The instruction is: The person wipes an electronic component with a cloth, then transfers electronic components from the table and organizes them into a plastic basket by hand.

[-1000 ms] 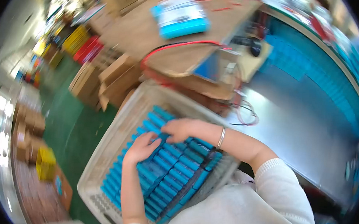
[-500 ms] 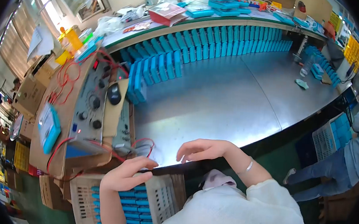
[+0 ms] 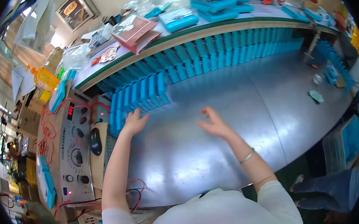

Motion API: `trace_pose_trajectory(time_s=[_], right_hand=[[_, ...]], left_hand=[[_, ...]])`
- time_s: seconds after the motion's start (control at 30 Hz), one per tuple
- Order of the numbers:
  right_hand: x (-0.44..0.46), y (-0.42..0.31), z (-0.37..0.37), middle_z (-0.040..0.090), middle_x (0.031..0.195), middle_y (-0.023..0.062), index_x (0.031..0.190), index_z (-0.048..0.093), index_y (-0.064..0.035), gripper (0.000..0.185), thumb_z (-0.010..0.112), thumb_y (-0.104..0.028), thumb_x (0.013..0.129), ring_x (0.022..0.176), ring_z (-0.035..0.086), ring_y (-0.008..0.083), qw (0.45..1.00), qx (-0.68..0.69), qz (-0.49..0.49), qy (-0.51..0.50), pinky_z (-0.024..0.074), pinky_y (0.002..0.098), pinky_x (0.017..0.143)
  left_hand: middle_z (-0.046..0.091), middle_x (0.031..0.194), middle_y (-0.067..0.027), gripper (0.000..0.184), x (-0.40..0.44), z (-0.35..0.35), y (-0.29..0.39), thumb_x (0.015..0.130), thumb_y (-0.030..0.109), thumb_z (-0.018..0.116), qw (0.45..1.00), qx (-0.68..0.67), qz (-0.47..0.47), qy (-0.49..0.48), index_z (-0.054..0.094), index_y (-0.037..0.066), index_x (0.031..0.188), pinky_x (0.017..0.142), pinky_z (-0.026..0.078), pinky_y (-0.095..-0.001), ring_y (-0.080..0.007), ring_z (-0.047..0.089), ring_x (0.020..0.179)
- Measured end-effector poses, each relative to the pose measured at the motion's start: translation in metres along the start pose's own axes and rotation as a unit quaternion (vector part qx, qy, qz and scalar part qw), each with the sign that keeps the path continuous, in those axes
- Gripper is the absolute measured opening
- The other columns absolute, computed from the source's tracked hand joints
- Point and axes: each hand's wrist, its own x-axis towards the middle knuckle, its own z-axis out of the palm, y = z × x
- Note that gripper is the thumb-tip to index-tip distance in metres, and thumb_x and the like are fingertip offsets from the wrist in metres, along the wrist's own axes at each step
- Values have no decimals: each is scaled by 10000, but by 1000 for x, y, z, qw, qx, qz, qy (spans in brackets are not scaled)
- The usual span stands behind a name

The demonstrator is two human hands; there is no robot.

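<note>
Long rows of upright blue packs [image 3: 187, 68] stand along the back of a metal table [image 3: 209, 156]. My left hand [image 3: 135, 122] is at the near left end of the front row, close to the packs, its fingers spread with nothing in them; whether it touches a pack I cannot tell. Over the middle of the metal surface my right hand [image 3: 213, 122] hangs with thumb and fingers apart, empty. A bracelet [image 3: 247, 155] is on my right wrist.
Left of the table is an instrument with knobs [image 3: 75, 150], beside a black mouse [image 3: 95, 141] and red wires. A shelf [image 3: 164, 39] above the rows carries stacked blue packs and a red box [image 3: 134, 32]. A person's legs [image 3: 325, 188] show at the right.
The view has swung from the crate of blue packs to the metal table. Both hands have left the crate and moved forward over the table, the left one to the row of packs.
</note>
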Motion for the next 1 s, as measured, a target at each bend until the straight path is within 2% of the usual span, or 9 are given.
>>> trace_pose_trajectory(time_s=[0.1,0.17,0.27,0.4,0.53,0.67,0.77,0.9,1.0], right_hand=[[45,4,10,466,1143,193,1170,434,-35,616,698,-333,700,1070,443,350,988,-134,-57,53,389,444,877],[76,-7,17,413,1208,221,1215,405,-49,702,715,-362,669,1119,394,392,978,-188,-55,71,372,477,895],[111,-28,40,261,1320,231,1299,346,-169,816,729,-424,626,1123,347,465,974,-217,-39,55,374,532,886],[151,-49,95,274,1330,208,1288,377,-259,775,697,-504,626,1097,379,466,951,-289,-88,71,411,588,803],[182,-73,134,317,1339,146,1275,420,-265,745,626,-599,641,1113,380,450,936,-352,17,-9,399,591,824],[213,-98,155,370,1322,108,1255,468,-252,694,534,-634,679,1144,335,452,887,-435,128,-91,338,595,874],[226,-109,162,363,1336,94,1246,489,-245,690,568,-595,657,1170,273,459,876,-412,223,-113,310,597,879],[233,-115,173,374,1323,89,1225,519,-222,709,625,-557,609,1181,232,456,865,-397,285,-111,282,605,884],[230,-110,176,402,1290,101,1141,596,-187,670,676,-527,569,1182,237,449,859,-434,261,-73,270,603,894]], left_hand=[[240,1405,-230,727,29,-11,5,781,620,452,987,67,-143,41,332,183,1349,1010,128,-620,-484,192,1280],[114,1456,-197,733,54,-10,-7,773,660,410,983,89,-147,64,297,246,1366,961,28,-701,-547,88,1277],[106,1454,-189,701,78,-14,-15,786,651,392,982,108,-135,72,316,248,1355,957,33,-704,-561,83,1266],[179,1421,-179,627,92,-12,-25,815,603,386,981,99,-116,123,370,235,1323,948,72,-710,-560,146,1241],[228,1409,-164,634,101,-23,-36,798,603,418,987,102,-116,52,408,219,1303,915,233,-686,-528,240,1208],[239,1422,-118,702,122,-38,-43,711,610,526,986,77,-140,-42,458,208,1283,924,248,-671,-510,210,1235],[247,1418,-113,674,148,-31,-55,685,551,576,981,67,-156,-92,507,191,1251,925,238,-673,-500,188,1248],[255,1414,-108,649,154,-24,-48,662,504,608,978,50,-189,-74,543,177,1219,930,213,-680,-491,179,1254],[285,1399,-111,618,128,-30,-23,624,454,655,971,16,-239,24,587,168,1168,942,176,-683,-495,176,1250]])
